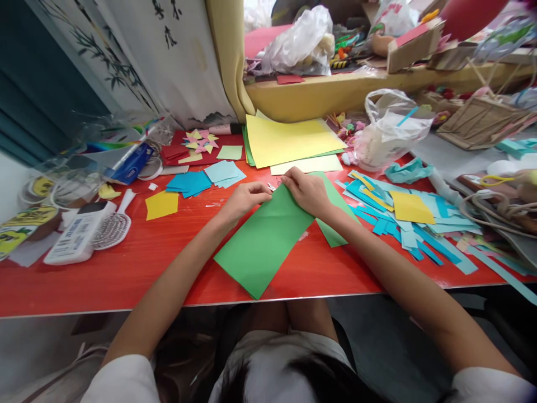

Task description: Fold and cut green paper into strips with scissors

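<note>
A green sheet of paper (268,240) lies slantwise on the red table, its lower corner near the front edge. My left hand (247,202) is closed in a pinch at the sheet's upper left edge. Across the top of the sheet, my right hand (307,193) grips it with bent fingers. A faint crease runs over the paper near that hand. Beside my left fingertips shows a small whitish, shiny thing (271,187), too small to name. Another green piece of paper (333,224) lies partly under my right forearm.
Yellow sheets (293,140) are stacked at the back. Blue squares (188,182) and a yellow square (161,205) lie left; blue strips (419,229) are scattered right. A hairbrush (115,224) and white box (79,232) stand far left. A plastic bag with a cup (381,134) is back right.
</note>
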The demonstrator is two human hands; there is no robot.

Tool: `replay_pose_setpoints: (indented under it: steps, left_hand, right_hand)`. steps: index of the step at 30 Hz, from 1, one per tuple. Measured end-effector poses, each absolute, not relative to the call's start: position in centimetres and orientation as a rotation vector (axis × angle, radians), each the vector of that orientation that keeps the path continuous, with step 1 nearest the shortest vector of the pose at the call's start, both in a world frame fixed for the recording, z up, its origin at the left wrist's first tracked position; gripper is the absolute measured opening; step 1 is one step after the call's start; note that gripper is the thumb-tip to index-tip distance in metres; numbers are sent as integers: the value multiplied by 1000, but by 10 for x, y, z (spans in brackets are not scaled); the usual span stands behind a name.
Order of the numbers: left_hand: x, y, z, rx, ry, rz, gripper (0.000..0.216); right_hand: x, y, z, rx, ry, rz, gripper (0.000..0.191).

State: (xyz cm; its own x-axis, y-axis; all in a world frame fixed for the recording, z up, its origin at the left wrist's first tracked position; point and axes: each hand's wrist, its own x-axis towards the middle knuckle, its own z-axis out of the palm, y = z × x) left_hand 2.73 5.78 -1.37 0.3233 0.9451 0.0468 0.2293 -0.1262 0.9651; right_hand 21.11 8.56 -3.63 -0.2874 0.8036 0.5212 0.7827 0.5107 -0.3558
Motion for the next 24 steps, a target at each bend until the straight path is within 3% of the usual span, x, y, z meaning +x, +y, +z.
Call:
replay_pose_setpoints:
  steps: [24]
  left_hand:
    - [23,61,-21,1583,1183,728,9]
  right_hand:
    - [278,136,-46,-1479,-1736,-110,22]
